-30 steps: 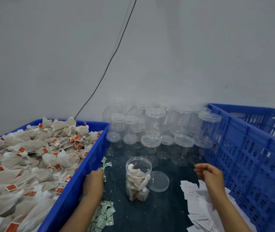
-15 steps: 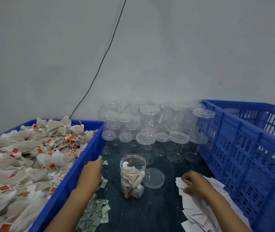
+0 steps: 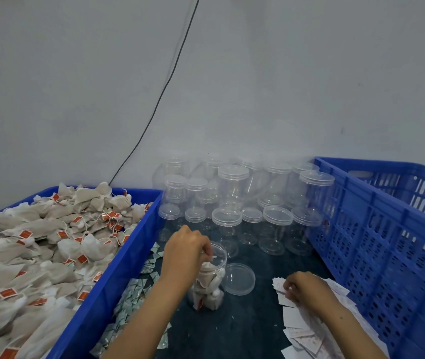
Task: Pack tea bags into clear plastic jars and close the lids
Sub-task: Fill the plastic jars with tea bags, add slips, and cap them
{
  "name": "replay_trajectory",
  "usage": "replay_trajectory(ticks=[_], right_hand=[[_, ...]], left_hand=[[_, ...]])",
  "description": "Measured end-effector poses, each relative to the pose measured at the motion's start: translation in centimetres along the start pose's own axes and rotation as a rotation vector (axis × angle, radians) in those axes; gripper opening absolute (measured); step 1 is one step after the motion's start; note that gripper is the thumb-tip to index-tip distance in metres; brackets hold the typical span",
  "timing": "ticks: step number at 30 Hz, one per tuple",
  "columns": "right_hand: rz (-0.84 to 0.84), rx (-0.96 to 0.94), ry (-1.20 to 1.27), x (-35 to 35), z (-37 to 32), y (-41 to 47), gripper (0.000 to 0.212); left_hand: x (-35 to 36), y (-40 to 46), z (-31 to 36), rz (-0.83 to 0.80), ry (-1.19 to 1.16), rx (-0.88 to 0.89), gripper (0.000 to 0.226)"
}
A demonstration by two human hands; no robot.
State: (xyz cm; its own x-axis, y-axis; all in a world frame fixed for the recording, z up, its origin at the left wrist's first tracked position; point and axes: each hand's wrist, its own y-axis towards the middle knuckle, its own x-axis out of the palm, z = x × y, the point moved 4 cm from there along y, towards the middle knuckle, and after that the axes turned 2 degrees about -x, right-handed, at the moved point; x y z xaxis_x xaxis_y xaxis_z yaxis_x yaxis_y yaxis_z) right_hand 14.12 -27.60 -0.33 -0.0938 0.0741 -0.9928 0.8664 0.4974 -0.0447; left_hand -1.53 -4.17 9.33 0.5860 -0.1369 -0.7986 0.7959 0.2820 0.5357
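While the left hand (image 3: 186, 251) hangs over the mouth of the open jar (image 3: 210, 277) with its fingers curled down at the rim, pinching what looks like a tea bag (image 3: 207, 268), the right hand (image 3: 303, 287) rests on the paper slips (image 3: 307, 330) with fingers curled, pinching one. That jar stands upright on the dark worktop (image 3: 245, 330), long axis vertical, mouth up, part-filled with bags. Its lid (image 3: 238, 279) lies flat just beside it on the right. Behind stand empty lidded jars (image 3: 233, 186), upright. A blue crate of tea bags (image 3: 37, 255) sits left, an empty blue crate (image 3: 377, 242) right, small sachets (image 3: 131, 299) between crate and jar.
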Motion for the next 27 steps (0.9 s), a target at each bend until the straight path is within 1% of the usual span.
replay_trajectory(ticks=[2,5,7,8,11,14,16,19,21,23,25,26,27], right_hand=[[0.026,-0.03,-0.126,0.2,-0.4,0.1,0.016],[0.061,-0.063,-0.275,0.5,-1.1,0.1,0.014],[0.055,-0.052,-0.304,0.7,-1.3,0.0,0.024],[0.052,-0.044,-0.288,0.8,-1.2,0.0,0.024],[0.045,0.009,-0.158,0.3,-1.0,0.0,0.01],[0.042,0.038,-0.044,-0.1,-0.6,-0.1,0.01],[0.05,0.037,-0.003,-0.2,-0.5,-0.1,0.01],[0.073,0.008,-0.001,-0.1,-0.4,-0.3,0.011],[0.128,-0.039,-0.002,0.0,-0.5,-0.6,0.014],[0.195,-0.057,-0.007,0.1,-0.7,-1.1,0.015],[0.259,-0.022,0.002,0.3,-1.0,-1.6,0.015],[0.283,0.003,0.026,0.4,-1.1,-1.7,0.015],[0.303,0.028,0.063,0.5,-1.1,-1.7,0.014]], left_hand=[[0.6,0.3,0.4,-0.067,0.072,0.01,0.005],[0.9,1.0,0.9,-0.137,0.058,-0.001,0.006],[1.1,1.5,1.3,-0.177,0.064,-0.007,0.004],[1.1,1.7,1.5,-0.193,0.068,-0.008,0.003],[1.3,2.1,1.7,-0.26,0.084,-0.014,0.01],[1.6,2.0,1.7,-0.317,0.09,-0.019,0.016],[1.2,1.7,1.5,-0.238,0.023,-0.022,0.015],[0.4,0.7,0.6,0.028,-0.163,-0.053,0.014],[0.4,-0.5,-0.3,0.208,-0.323,-0.129,0.009],[1.4,-1.8,-1.2,0.315,-0.492,-0.235,0.011],[3.0,-3.2,-2.1,0.339,-0.65,-0.334,0.016],[3.9,-3.8,-2.4,0.303,-0.775,-0.381,0.026],[4.7,-4.3,-2.5,0.232,-0.932,-0.419,0.044]])
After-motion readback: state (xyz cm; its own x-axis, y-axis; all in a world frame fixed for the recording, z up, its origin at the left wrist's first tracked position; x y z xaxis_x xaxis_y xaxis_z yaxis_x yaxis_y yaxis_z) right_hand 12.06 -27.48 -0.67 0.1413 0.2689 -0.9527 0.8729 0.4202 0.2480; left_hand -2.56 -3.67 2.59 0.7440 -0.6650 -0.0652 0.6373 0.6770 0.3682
